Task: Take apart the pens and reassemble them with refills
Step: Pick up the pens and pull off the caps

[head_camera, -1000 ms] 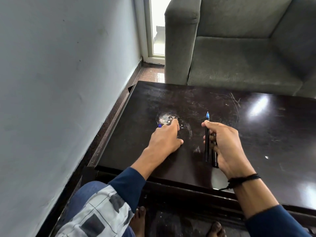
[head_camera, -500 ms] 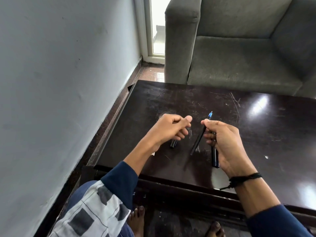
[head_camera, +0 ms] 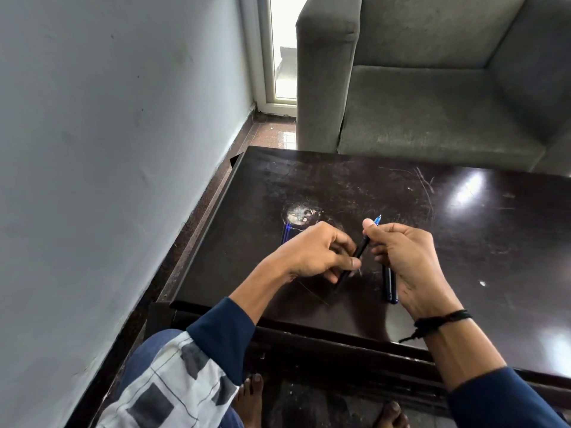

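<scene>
A thin dark refill (head_camera: 364, 245) with a blue tip slants between my hands above the dark table (head_camera: 463, 242). My right hand (head_camera: 408, 261) pinches its upper end near the blue tip. My left hand (head_camera: 318, 254) curls around its lower end, where a dark barrel piece pokes out below the fingers; how the two join is hidden. Two dark pen parts (head_camera: 390, 285) lie side by side on the table under my right palm. Blue pen parts (head_camera: 287, 233) lie behind my left hand, next to a pale worn patch.
A grey wall runs along the left, close to the table's left edge. A grey sofa (head_camera: 432, 103) stands behind the table. My knee in patterned cloth and my bare feet are below the table's near edge.
My left hand lifted a dark piece off the table and came right to meet the refill held by my right hand. The blue parts behind it are now uncovered.
</scene>
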Tool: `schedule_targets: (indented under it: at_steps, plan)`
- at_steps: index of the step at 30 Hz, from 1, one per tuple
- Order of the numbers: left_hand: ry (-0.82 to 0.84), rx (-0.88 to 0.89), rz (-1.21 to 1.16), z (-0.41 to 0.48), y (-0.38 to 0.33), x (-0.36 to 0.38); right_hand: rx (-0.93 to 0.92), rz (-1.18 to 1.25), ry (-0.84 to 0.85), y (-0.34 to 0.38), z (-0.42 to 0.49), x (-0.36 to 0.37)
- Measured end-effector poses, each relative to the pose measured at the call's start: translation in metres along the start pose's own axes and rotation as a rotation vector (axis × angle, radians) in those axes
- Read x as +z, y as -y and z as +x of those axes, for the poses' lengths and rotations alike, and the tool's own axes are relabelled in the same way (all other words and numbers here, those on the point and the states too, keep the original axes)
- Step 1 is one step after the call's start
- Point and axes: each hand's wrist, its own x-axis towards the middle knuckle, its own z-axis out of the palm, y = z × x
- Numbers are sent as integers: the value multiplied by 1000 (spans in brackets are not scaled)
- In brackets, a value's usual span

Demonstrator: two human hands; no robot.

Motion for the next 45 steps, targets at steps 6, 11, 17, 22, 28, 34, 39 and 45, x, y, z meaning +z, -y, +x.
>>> schedule_targets:
  at_steps: [6, 11, 17, 22, 28, 34, 39, 45]
  plan:
    - [47, -23, -65, -3, 1, 0, 21, 65, 37, 0, 0, 2]
    - [75, -66, -202, -6, -2, -4, 35, 96, 122, 4, -4, 0]
    - [119, -108, -262, -9, -4, -10, 26, 96, 182, 9, -5, 0]
    - [128, -126, -222, -9, -4, -9, 42, 105, 103, 4, 0, 0]
    - [145, -133, -202, -10, -4, -11, 57, 147, 119, 1, 1, 1]
    - [147, -146, -187, -9, -3, -13, 47, 152, 71, 3, -1, 1]
    - [45, -96, -224, -6, -3, -7, 37, 198, 68, 5, 0, 2]
    - [-85, -29, -200, -1, 1, -1, 34, 215, 104, 4, 0, 0]
